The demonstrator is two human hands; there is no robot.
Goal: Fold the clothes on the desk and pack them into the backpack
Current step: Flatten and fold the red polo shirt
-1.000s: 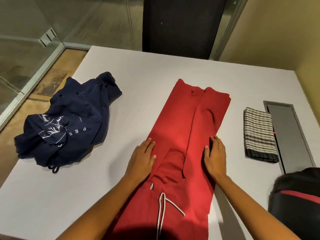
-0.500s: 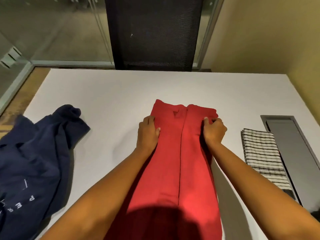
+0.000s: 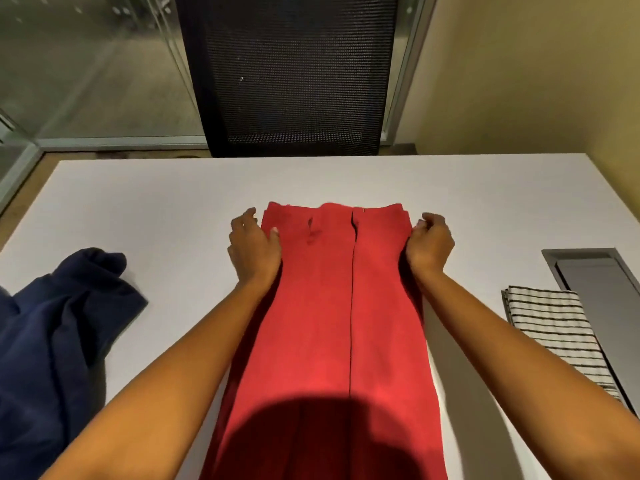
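Hands (image 3: 254,251) (image 3: 429,249) wider apart on red garment (image 3: 332,306)

A white counter (image 3: 173,209) bears a long red garment (image 3: 329,306) in the middle, a crumpled navy garment (image 3: 59,323) at left, and a folded striped cloth (image 3: 554,327) at right beside a grey inset hatch (image 3: 602,289).

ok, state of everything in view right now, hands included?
red garment: folded lengthwise, lying flat, far end held at both sides
left hand: grips the garment's left edge
right hand: fingers curled on its right edge
navy garment: crumpled, unfolded
striped cloth: folded, flat
desk hatch: closed
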